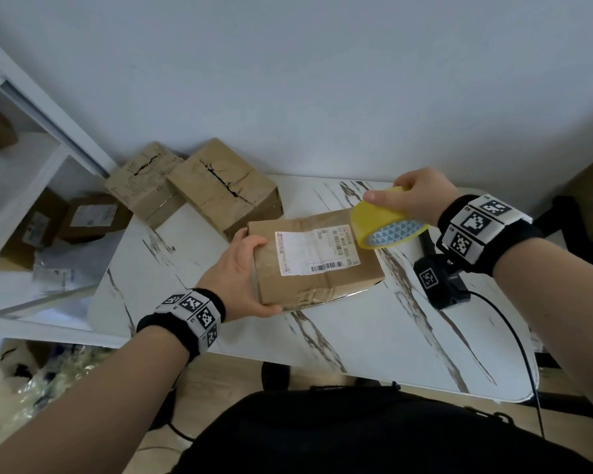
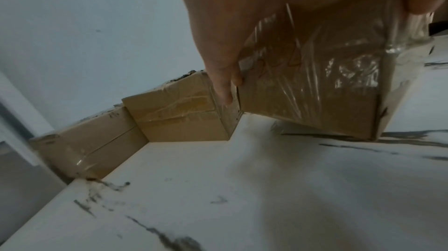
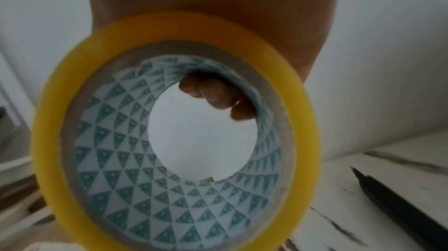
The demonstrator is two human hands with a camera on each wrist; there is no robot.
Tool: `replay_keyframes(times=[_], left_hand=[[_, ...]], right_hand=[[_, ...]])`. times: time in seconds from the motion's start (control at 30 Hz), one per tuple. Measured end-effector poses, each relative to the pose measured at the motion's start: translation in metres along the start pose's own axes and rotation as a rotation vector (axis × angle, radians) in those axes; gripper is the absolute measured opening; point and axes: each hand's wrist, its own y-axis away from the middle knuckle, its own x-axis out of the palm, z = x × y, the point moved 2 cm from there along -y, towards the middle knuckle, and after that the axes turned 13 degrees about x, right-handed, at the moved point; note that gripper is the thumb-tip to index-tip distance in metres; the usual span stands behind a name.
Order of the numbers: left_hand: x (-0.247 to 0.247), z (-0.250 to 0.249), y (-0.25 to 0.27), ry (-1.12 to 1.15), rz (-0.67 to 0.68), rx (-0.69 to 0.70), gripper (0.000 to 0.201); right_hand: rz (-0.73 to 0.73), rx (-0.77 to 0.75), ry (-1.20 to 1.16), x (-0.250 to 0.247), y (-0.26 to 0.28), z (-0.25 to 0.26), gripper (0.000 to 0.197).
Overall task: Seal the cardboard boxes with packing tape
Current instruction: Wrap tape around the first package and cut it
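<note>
A flat cardboard box (image 1: 317,265) with a white shipping label lies in the middle of the marble table (image 1: 374,340). My left hand (image 1: 242,273) grips its left end, thumb on top; the left wrist view shows that box (image 2: 322,82) tipped up on one edge, wrapped in shiny clear tape. My right hand (image 1: 415,196) holds a yellow roll of packing tape (image 1: 382,222) above the box's right end. In the right wrist view the tape roll (image 3: 174,132) fills the frame, with fingertips (image 3: 218,98) curled inside its patterned core.
Two more cardboard boxes (image 1: 225,188) (image 1: 144,181) with torn top seams sit at the table's back left against the wall. A black pen-like tool (image 3: 397,199) lies on the table at the right. White shelves (image 1: 31,213) with parcels stand at the left.
</note>
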Motion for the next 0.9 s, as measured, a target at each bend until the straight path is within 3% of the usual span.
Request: replay_keyframes(times=[0.23, 0.43, 0.6, 0.9], left_hand=[[0.011, 0.013, 0.002, 0.01, -0.039, 0.021, 0.113], [0.025, 0.023, 0.009, 0.088, -0.054, 0.012, 0.115], [0.03, 0.029, 0.007, 0.122, -0.1, 0.066, 0.11], [0.028, 0.025, 0.007, 0.129, -0.074, 0.035, 0.11]], right_hand=[[-0.073, 0.046, 0.594, 0.011, -0.01, -0.007, 0.086], [-0.046, 0.097, 0.611, 0.038, -0.02, -0.011, 0.084], [-0.079, 0.088, 0.64, 0.038, -0.028, -0.003, 0.085], [-0.029, 0.118, 0.673, 0.046, -0.033, -0.009, 0.085]])
